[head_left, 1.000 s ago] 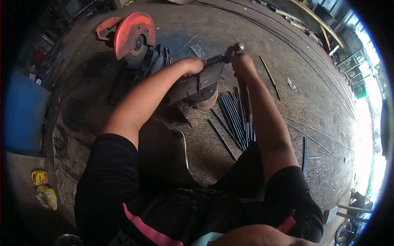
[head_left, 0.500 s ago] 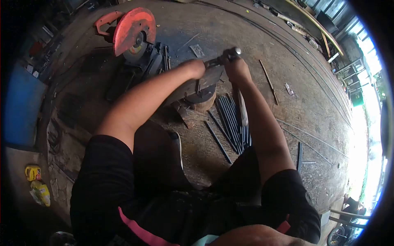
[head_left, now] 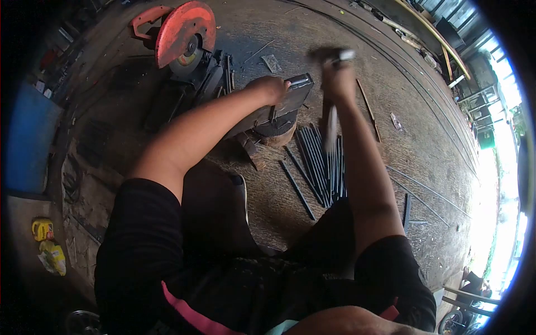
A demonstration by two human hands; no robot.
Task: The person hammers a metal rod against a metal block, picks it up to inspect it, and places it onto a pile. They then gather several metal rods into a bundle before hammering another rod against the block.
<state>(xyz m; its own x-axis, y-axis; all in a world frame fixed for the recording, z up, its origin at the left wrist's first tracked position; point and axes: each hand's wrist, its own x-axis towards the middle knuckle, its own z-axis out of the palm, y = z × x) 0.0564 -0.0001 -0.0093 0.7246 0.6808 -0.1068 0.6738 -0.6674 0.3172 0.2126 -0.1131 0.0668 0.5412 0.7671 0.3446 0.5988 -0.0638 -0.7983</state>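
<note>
My right hand [head_left: 339, 84] is closed round the handle of a hammer [head_left: 330, 125], its metal head blurred by motion above the fist. To its left, my left hand [head_left: 268, 91] rests closed at a dark metal block [head_left: 296, 95], by a short rod [head_left: 299, 81] lying along its top edge. Whether the fingers grip the rod is hard to see. The block sits above a round wooden stump [head_left: 277, 135]. Several dark metal rods [head_left: 315, 162] lie on the ground beside the stump.
An orange cut-off saw [head_left: 187, 39] stands ahead on the left. A thin brown stick [head_left: 368, 110] and long rods [head_left: 424, 192] lie on the ground to the right. Yellow packages [head_left: 51, 254] are at the far left, near a blue panel [head_left: 29, 142].
My right hand and the hammer have lifted away from the block, up and to the right. The block's end and the rod on it now show. My left hand stays at about the same place.
</note>
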